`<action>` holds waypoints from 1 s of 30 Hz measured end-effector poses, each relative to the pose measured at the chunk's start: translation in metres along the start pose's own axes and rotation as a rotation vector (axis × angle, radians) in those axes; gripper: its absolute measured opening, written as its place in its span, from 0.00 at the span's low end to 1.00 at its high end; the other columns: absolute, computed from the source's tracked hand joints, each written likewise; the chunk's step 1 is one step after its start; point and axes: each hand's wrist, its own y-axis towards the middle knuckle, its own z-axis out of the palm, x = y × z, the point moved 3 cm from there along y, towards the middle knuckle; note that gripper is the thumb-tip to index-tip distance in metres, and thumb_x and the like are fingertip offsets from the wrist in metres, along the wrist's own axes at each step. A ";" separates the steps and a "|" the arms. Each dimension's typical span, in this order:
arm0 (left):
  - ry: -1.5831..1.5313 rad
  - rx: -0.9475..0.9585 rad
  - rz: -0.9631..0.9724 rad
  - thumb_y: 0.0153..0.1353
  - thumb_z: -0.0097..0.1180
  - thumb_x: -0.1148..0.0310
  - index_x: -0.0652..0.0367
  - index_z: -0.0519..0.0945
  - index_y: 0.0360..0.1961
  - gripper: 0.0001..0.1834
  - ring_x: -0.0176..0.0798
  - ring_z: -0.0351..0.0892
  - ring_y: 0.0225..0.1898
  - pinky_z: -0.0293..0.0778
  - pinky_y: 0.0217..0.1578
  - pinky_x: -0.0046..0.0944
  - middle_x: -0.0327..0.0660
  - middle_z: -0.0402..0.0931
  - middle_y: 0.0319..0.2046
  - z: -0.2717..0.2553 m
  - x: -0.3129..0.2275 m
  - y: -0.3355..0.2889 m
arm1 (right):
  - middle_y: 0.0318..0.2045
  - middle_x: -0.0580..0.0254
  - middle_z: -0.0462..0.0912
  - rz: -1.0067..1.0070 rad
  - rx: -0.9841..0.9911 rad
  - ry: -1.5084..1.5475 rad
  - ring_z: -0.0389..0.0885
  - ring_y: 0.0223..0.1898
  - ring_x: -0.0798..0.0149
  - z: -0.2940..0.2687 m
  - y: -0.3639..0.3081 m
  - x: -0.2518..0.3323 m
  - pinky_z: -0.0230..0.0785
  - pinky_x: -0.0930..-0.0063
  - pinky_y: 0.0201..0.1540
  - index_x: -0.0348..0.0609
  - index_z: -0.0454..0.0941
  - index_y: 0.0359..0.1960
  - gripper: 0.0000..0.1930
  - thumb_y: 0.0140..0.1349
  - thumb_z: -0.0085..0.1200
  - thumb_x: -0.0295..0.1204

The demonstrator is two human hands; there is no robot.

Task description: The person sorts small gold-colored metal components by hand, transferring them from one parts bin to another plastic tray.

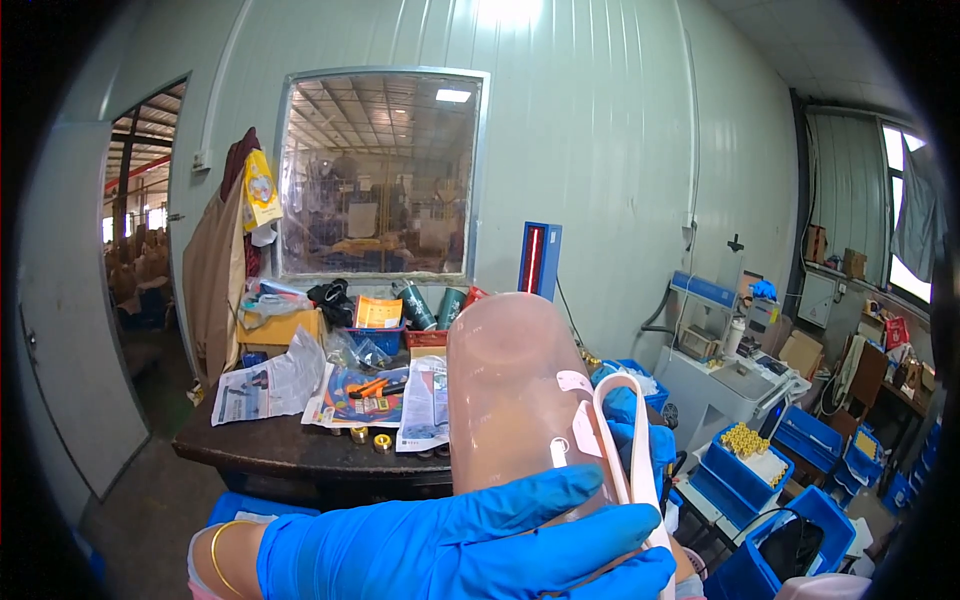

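A large translucent pink plastic bottle (510, 400) fills the middle of the head view, its rounded end pointing up and away from me. A pale pink carrying strap (618, 430) loops along its right side, fixed by a small tab. My left hand (540, 545), in a blue glove, reaches across from the lower left, its fingers wrapped over the near part of the bottle and the strap. A sliver of bare wrist shows right of the strap; my right hand seems to be behind the bottle, its fingers hidden.
Behind the bottle stands a dark table (260, 435) with papers, orange-handled pliers (372, 388), brass rings (383, 441) and dark green cylinders (415, 306). Blue crates (745, 470), one holding many gold-coloured parts, stand at the right near a white machine (725, 375). A doorway opens at the left.
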 end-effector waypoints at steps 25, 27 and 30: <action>-0.040 0.063 -0.112 0.36 0.67 0.54 0.34 0.74 0.44 0.28 0.53 0.77 0.39 0.71 0.40 0.57 0.44 0.71 0.40 -0.015 -0.008 0.015 | 0.38 0.54 0.76 0.078 -0.007 0.122 0.78 0.37 0.65 0.002 -0.002 -0.002 0.72 0.75 0.41 0.36 0.68 0.48 0.22 0.63 0.40 0.43; -0.389 0.221 -0.632 0.37 0.67 0.53 0.34 0.74 0.43 0.27 0.53 0.77 0.41 0.70 0.43 0.57 0.43 0.71 0.41 -0.024 -0.016 0.021 | 0.38 0.54 0.76 0.073 -0.018 0.113 0.78 0.38 0.65 0.000 -0.003 -0.004 0.72 0.75 0.41 0.37 0.68 0.49 0.22 0.63 0.39 0.43; -0.410 0.214 -0.693 0.38 0.66 0.51 0.33 0.74 0.43 0.27 0.52 0.77 0.41 0.69 0.45 0.57 0.43 0.71 0.42 -0.024 -0.017 0.023 | 0.38 0.54 0.76 0.052 -0.012 0.096 0.78 0.38 0.65 -0.002 -0.002 -0.008 0.72 0.75 0.41 0.37 0.68 0.49 0.22 0.63 0.39 0.43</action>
